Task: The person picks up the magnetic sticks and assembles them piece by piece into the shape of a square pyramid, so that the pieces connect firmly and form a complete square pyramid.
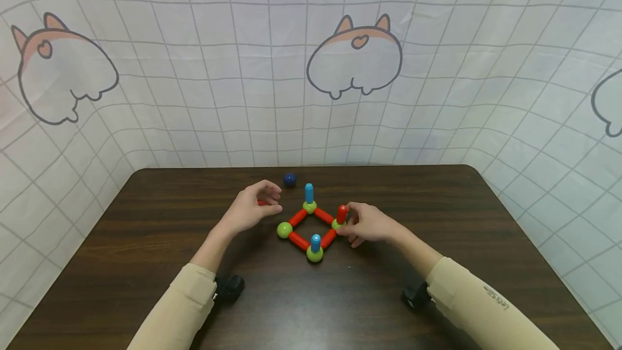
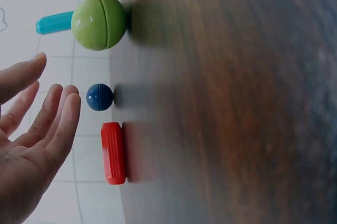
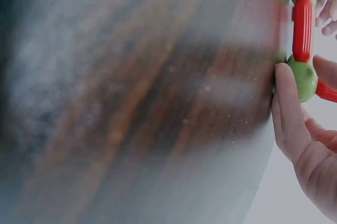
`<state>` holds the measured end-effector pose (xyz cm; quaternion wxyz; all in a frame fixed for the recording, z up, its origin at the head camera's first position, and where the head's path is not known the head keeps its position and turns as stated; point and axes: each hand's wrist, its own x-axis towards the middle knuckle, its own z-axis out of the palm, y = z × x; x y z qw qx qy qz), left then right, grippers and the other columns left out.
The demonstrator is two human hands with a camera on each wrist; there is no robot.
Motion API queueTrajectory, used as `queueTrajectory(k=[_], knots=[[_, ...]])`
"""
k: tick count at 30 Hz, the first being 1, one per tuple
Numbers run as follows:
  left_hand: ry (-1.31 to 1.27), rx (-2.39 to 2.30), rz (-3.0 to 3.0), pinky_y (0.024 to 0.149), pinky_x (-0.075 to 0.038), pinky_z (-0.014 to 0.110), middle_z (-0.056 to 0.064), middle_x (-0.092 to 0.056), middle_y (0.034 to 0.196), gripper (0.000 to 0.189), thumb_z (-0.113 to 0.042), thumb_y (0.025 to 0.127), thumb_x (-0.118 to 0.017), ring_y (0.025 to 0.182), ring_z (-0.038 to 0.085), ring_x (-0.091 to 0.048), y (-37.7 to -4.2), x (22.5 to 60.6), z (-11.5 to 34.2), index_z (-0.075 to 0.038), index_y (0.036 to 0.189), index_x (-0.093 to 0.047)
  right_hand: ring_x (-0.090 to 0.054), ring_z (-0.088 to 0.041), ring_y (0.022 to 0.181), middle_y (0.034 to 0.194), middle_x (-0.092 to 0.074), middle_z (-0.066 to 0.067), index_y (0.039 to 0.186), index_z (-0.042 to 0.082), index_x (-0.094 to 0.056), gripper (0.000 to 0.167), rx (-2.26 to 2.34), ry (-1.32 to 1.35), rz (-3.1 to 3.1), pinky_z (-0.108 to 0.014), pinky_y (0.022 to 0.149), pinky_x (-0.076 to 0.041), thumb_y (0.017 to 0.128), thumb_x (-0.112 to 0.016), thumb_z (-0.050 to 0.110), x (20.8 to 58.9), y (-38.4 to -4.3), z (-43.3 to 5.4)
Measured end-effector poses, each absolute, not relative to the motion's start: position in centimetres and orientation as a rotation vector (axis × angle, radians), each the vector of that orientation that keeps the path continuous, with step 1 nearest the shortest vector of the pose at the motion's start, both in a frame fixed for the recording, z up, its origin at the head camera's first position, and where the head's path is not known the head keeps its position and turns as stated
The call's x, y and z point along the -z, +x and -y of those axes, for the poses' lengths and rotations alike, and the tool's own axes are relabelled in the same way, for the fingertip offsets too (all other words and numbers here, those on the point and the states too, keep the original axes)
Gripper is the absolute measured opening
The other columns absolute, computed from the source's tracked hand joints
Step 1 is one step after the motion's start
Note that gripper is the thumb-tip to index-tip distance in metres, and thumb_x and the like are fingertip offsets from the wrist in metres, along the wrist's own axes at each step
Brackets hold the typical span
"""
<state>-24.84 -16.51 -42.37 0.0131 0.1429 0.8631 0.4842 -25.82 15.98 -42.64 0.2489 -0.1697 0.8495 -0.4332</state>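
Four red sticks, such as the near-left one (image 1: 298, 240), join green balls into a square on the table. Blue sticks stand upright in the far ball (image 1: 309, 207) and the near ball (image 1: 315, 254); the left ball (image 1: 284, 230) bears none. At the right corner, my right hand (image 1: 367, 222) holds the green ball (image 3: 303, 80) between thumb and fingers, beneath an upright red stick (image 1: 342, 213). My left hand (image 1: 252, 207) hovers left of the square, fingers spread and holding nothing. Past its fingertips, a loose red stick (image 2: 114, 153) lies on the table, mostly hidden by the hand in the head view.
A dark blue ball (image 1: 289, 180) sits behind the square, toward the back of the dark wooden table (image 1: 160, 253). A white gridded curtain with cartoon figures (image 1: 355, 58) hangs behind and at both sides.
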Motion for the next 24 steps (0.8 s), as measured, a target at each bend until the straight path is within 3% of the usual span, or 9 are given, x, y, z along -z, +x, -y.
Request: queueTrajectory(k=[4,8,13,19,24], knots=[[0.453,-1.507,-2.690,0.090,-0.055,0.045,0.020,-0.066,0.121,0.033,-0.009,0.092,-0.078,0.104,0.027,-0.066,-24.8,42.3,16.6,-0.008,0.122,-0.064,-0.071,-0.025,0.073,0.089,-0.066,-0.015,0.139,-0.005,-0.050,0.055,1.193,-0.509,-2.290,-0.038,0.066,-0.061,0.095,-0.076,0.014,42.8,-26.0,-16.1],[0.462,-1.505,-2.700,0.090,-0.055,0.045,0.020,-0.066,0.121,0.033,-0.008,0.092,-0.078,0.103,0.026,-0.066,-24.9,42.4,16.8,-0.007,0.122,-0.063,-0.070,-0.025,0.073,0.086,-0.065,-0.015,0.123,-0.003,-0.060,0.035,1.197,-0.559,-2.296,-0.038,0.066,-0.061,0.094,-0.076,0.011,42.9,-26.2,-16.3],[0.450,-1.494,-2.710,0.090,-0.055,0.044,0.021,-0.066,0.121,0.033,-0.007,0.092,-0.078,0.104,0.026,-0.066,-24.8,42.3,17.0,-0.006,0.122,-0.063,-0.069,-0.025,0.073,0.083,-0.064,-0.012,0.107,0.000,-0.063,0.024,1.186,-0.574,-2.303,-0.038,0.066,-0.061,0.092,-0.078,0.012,42.8,-26.0,-16.5],[0.455,-1.487,-2.714,0.089,-0.055,0.045,0.021,-0.065,0.120,0.033,-0.007,0.092,-0.078,0.104,0.027,-0.065,-24.7,42.0,17.1,-0.005,0.121,-0.063,-0.069,-0.025,0.068,0.077,-0.065,-0.008,0.097,0.003,-0.062,0.025,1.140,-0.597,-2.336,-0.038,0.065,-0.061,0.090,-0.081,0.017,42.8,-25.7,-16.8],[0.456,-1.484,-2.716,0.090,-0.054,0.045,0.021,-0.065,0.122,0.033,-0.007,0.092,-0.078,0.105,0.028,-0.065,-24.8,42.1,17.3,-0.006,0.121,-0.064,-0.069,-0.025,0.065,0.076,-0.067,-0.007,0.097,0.003,-0.061,0.031,1.075,-0.638,-2.342,-0.037,0.066,-0.060,0.088,-0.084,0.023,42.6,-25.4,-17.0]])
